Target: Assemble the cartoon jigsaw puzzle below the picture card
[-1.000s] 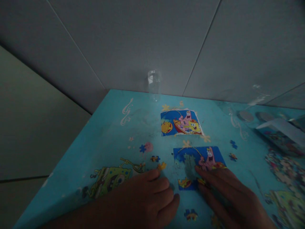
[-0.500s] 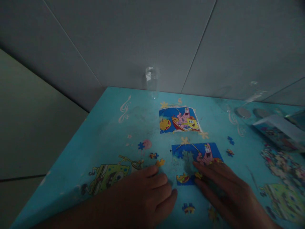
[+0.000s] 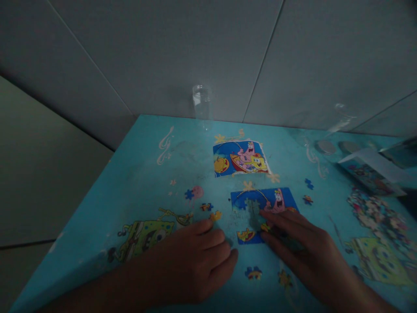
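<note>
A partly assembled jigsaw puzzle (image 3: 239, 201) lies flat on the table, with a gap in its left middle. Its blue top strip shows a pink starfish figure, and a lower strip (image 3: 245, 235) has a yellow shape on blue. My right hand (image 3: 301, 243) rests over the right side, thumb and fingers apart around a yellowish part (image 3: 265, 227) of the puzzle. Left of the puzzle, my left hand (image 3: 202, 261) is curled closed; whatever it may hold is hidden. By its index fingertip lies a yellow puzzle piece (image 3: 215, 215). A dark, multicoloured puzzle piece (image 3: 206, 207) is just beyond.
Behind the puzzle lies a matching picture card (image 3: 241, 158). Loose puzzle pieces (image 3: 253, 273) are scattered around, with a pile of pieces (image 3: 374, 215) at the right. A clear jar (image 3: 202, 106) stands by the wall; round lids (image 3: 325, 147) and a folded printed sheet (image 3: 368, 174) lie right.
The view has shifted slightly, so everything appears a little higher and further left. Both hands keep nearly the same places and poses; no piece has visibly moved on the table.
</note>
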### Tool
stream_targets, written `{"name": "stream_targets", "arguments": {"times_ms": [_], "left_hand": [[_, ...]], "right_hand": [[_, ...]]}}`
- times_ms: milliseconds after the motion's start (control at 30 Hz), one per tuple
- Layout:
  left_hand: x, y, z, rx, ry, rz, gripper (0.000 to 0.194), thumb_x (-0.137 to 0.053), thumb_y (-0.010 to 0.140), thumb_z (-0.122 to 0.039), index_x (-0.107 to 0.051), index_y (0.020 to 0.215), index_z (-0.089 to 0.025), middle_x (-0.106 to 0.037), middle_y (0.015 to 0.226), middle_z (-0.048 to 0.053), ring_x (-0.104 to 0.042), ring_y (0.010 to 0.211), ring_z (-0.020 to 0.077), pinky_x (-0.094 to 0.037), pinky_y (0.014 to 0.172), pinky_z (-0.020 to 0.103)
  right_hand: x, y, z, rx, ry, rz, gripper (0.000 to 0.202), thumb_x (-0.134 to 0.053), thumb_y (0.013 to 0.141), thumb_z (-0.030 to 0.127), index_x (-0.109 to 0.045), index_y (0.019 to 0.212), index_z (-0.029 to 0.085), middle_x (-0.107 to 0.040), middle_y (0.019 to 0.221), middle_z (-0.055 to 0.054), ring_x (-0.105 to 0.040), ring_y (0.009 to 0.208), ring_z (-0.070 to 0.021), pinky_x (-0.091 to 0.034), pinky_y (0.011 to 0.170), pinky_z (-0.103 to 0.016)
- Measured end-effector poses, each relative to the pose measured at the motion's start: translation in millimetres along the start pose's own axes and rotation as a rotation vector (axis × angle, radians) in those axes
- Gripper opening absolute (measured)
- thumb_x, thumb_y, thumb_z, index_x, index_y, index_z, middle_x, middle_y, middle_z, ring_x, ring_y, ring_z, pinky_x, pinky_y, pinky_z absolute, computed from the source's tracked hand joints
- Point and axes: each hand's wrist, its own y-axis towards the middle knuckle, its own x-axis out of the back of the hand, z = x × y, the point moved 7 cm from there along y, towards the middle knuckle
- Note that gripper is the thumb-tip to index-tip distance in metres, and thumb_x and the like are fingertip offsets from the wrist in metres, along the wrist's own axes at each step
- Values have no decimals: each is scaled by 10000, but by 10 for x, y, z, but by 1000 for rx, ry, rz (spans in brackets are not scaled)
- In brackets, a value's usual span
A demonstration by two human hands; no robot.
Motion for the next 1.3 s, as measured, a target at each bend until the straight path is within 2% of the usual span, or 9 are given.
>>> {"name": "stream_targets", "arguments": {"times_ms": [433,667,833,1300], "left_hand": [[-36,-12,-4,-5,9,17,155,-620,981,-197,-681,1109,-136,-607,808,20,-553,796,173,-409,777,371],[-15,2,-3,-10,-3,15,158,-579,1002,-194,-692,1094,-133,-620,814,27,-553,798,175,-405,772,373],[-7,7,-5,-15,11,10,149,-578,1003,-188,-693,1078,-132,-630,828,31,-565,812,179,-418,782,384],[-19,1,-1,-7,0,11,140,-587,1002,-194,-684,1078,-128,-621,820,21,-558,792,171,-416,766,374]], "right_hand": [[8,25,-9,-28,59,-17,341,-633,954,275,-692,1288,294,-751,1157,-55,-720,1052,-240,-613,932,-416],[-37,25,-71,-87,105,23,300,-651,959,297,-665,1258,300,-724,1091,-44,-711,937,-203,-617,826,-368],[-41,19,-90,-105,98,22,266,-671,947,321,-659,1212,298,-716,1060,-41,-710,919,-203,-611,807,-357],[-33,22,-52,-53,77,14,263,-669,958,308,-622,1216,298,-714,1080,-31,-697,940,-202,-600,823,-353]]}}
